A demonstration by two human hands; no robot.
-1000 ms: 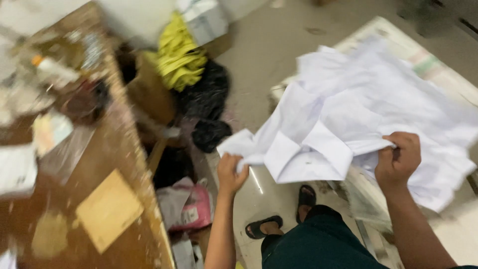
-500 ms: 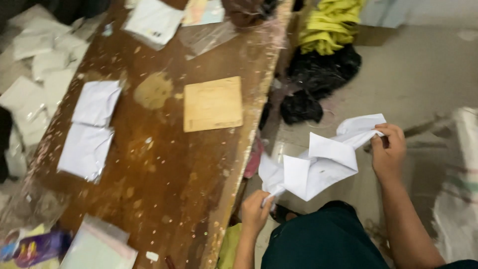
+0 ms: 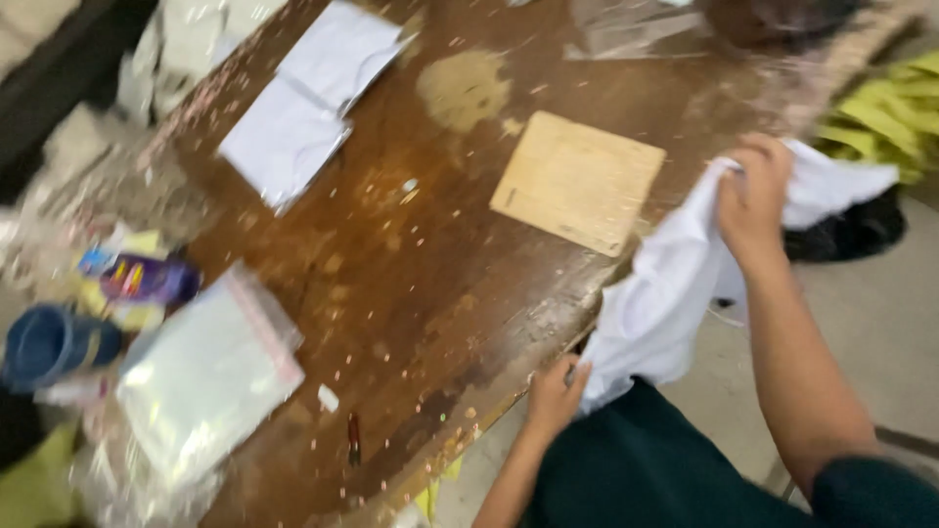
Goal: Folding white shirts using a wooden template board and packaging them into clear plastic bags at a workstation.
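Now both hands, left (image 3: 554,396) and right (image 3: 751,196), gripped the white cloth (image 3: 655,303) closer to the wooden surface (image 3: 411,284) than half a second earlier.

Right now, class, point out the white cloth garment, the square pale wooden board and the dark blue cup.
white cloth garment (image 3: 655,293), head view, middle fold.
square pale wooden board (image 3: 577,181), head view, centre.
dark blue cup (image 3: 49,344), head view, side.

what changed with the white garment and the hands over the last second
The white garment, spread wide a second ago, is now bunched and carried to the wooden table edge. Left hand grips its lower end, right hand its top. Both hands kept hold throughout.
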